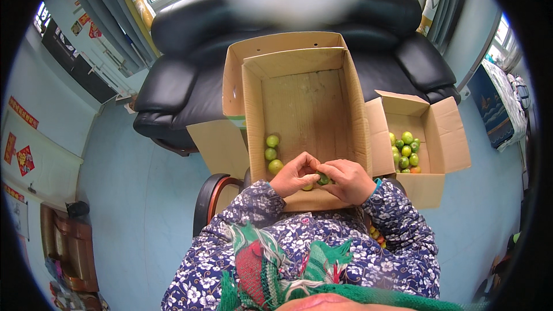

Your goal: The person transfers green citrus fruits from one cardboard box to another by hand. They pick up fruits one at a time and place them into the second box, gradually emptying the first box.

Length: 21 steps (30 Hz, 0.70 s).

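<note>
My left hand [296,176] and my right hand [348,180] meet over the near end of a large open cardboard box [302,99]. Between their fingertips is a dark green tomato [323,178], partly covered by the fingers. My right hand curls around it, and the left thumb and fingers pinch its near-left side. Just below the left hand, a paler tomato [307,187] shows in part. Along the box's left wall, light green tomatoes [275,166] lie in a short row.
A smaller cardboard box [434,138] with spread flaps stands at the right, with several green tomatoes [406,151] and an orange-red one [415,169] inside. Behind is a black leather sofa [173,82]. A chair armrest [209,198] is at my left. Yellow-red fruit [378,236] shows beside my right sleeve.
</note>
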### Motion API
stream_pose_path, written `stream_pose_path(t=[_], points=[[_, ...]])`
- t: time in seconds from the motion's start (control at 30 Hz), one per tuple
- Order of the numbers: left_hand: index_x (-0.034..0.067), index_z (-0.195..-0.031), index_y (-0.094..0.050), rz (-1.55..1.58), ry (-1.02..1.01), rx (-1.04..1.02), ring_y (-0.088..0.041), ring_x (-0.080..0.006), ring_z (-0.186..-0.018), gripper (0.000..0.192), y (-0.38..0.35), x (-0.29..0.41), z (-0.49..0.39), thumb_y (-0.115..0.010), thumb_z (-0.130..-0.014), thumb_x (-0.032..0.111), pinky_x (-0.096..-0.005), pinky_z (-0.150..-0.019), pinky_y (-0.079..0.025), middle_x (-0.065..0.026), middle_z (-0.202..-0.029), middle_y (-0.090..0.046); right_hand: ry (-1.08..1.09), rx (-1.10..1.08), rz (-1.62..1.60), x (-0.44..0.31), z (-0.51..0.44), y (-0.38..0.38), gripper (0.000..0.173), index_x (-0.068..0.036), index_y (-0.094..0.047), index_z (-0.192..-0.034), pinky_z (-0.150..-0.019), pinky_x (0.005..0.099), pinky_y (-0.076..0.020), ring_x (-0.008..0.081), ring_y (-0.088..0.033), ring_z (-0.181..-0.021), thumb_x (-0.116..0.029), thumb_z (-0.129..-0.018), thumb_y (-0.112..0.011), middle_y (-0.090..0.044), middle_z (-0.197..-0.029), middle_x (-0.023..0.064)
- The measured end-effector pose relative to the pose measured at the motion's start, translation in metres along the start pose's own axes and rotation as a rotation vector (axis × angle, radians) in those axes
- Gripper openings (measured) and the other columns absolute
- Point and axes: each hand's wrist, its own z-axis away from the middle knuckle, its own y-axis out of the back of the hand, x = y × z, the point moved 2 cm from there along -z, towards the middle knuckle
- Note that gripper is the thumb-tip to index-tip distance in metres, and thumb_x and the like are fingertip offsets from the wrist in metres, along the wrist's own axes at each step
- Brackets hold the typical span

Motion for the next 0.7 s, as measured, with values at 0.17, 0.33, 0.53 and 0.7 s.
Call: stream_pose_path(t=[0.17,0.33,0.53,0.7], points=[[0.003,-0.121,-0.056,-0.022,0.014,-0.02,-0.065,-0.0163,-0.105,0.026,0.001,-0.008,-0.003,-0.07,-0.101,0.01,-0.0321,-0.089,-0.056,-0.0059,-0.114,-0.062,0.011,0.085,0.063,-0.005,-0.004,0.009,0.053,-0.003,-0.065,-0.125,-0.084,0.0447,-0.0598,0.037,-0.071,-0.099,-0.008,-0.077,-0.085,-0.071,-0.11,0.0178],[0.007,-0.124,-0.063,-0.936,-0.25,-0.058,-0.055,-0.0406,-0.13,0.043,-0.007,-0.017,0.001,-0.079,-0.085,0.013,-0.0518,-0.109,-0.047,-0.0178,-0.134,-0.058,-0.158,0.53,0.291,0.037,0.014,0.054,0.04,-0.002,-0.064,-0.123,-0.085,0.0432,-0.0585,0.0348,-0.071,-0.098,-0.001,-0.086,-0.078,-0.07,-0.111,0.0179],[0.011,-0.125,-0.067,-1.276,-0.372,-0.22,-0.054,-0.0402,-0.132,0.034,-0.006,-0.036,0.001,-0.069,-0.092,0.018,-0.0508,-0.109,-0.046,-0.0158,-0.138,-0.061,-0.753,0.715,0.42,0.156,0.084,0.075,0.042,-0.008,-0.065,-0.129,-0.089,0.0443,-0.0578,0.0375,-0.071,-0.103,-0.003,-0.088,-0.072,-0.071,-0.119,0.0195],[0.012,-0.123,-0.07,-1.278,-0.253,-0.415,-0.059,-0.0334,-0.121,0.032,-0.002,-0.05,0.001,-0.059,-0.093,0.013,-0.0468,-0.1,-0.05,-0.0089,-0.125,-0.067,-1.1,0.351,0.476,0.22,0.137,0.055,0.038,-0.011,-0.069,-0.121,-0.093,0.0489,-0.0561,0.0416,-0.07,-0.107,0.0,-0.084,-0.069,-0.073,-0.113,0.0219]])
